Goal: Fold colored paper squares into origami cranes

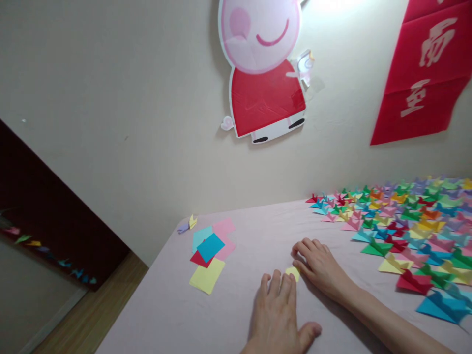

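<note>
A small piece of folded yellow paper [293, 274] lies on the pink-covered surface between my two hands. My left hand [276, 307] rests palm down with its fingers spread, and its fingertips press at the paper's lower left edge, partly covering it. My right hand [320, 265] is on the paper's other side, fingers bent loosely and apart, its thumb tip at the paper's right edge. Left of the hands lie loose square sheets: a blue sheet [211, 248] over a red sheet [201, 259], plus yellow sheets [208, 277], pink sheets [224, 226] and a light teal sheet [200, 237].
Many folded paper cranes [409, 231] in mixed colours stand in rows at the right. Two small folded pieces, one yellow [192, 222] and one purple [183, 228], sit at the far left corner. A wall [147, 123] with a cartoon pig cutout [267, 98] rises behind.
</note>
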Tool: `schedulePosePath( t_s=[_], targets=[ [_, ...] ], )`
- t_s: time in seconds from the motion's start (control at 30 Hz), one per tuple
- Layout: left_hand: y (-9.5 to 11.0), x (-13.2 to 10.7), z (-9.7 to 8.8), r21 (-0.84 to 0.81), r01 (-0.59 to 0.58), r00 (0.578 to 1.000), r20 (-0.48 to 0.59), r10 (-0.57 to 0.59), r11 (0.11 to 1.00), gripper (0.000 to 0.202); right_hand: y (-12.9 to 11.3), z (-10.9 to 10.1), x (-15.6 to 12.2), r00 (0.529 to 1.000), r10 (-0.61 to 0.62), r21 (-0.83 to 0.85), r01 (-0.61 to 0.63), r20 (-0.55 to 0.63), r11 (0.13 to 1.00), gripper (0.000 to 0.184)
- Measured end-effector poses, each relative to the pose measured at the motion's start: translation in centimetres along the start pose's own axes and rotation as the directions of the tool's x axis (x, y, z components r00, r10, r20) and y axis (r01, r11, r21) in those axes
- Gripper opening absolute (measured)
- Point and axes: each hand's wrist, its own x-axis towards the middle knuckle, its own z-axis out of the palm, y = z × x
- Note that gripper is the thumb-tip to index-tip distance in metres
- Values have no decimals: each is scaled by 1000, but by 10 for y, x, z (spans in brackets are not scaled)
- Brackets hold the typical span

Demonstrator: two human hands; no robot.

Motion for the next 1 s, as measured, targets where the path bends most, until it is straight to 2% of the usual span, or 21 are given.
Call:
schedulePosePath(
  t_s=[0.17,0.33,0.43,0.53,0.63,0.77,0.87,0.93,1.0],
  targets=[
    [-6,-14,15,50,42,997,-71,-39,998,87,0,-1,1,1000,18,-19,-18,26,1000,8],
    [-7,-16,22,83,55,990,-130,-44,995,84,0,0,-1,1000,31,-28,-30,4,999,9],
    [-6,-15,16,70,58,995,-90,-52,996,85,2,1,-2,1000,25,-53,-25,-8,998,11],
    [-7,-15,1,44,69,997,-24,-68,997,82,3,5,-2,1000,11,-76,-12,-17,997,13],
    [-8,-13,-18,14,100,995,12,-100,995,69,4,9,-2,1000,-3,-79,1,-27,997,16],
    [-6,3,-38,28,106,994,-32,-105,994,47,5,11,-1,999,-15,-83,12,-37,996,15],
    [-2,22,-42,19,131,984,-121,-127,991,42,2,8,-2,999,-19,-93,15,-46,996,14],
    [0,33,-37,-30,147,980,-131,-150,989,43,-1,5,-3,998,-22,-94,17,-59,995,14],
    [-1,39,-29,-84,148,980,-120,-158,985,35,-4,3,-3,998,-18,-89,12,-63,996,14]
  ],
)
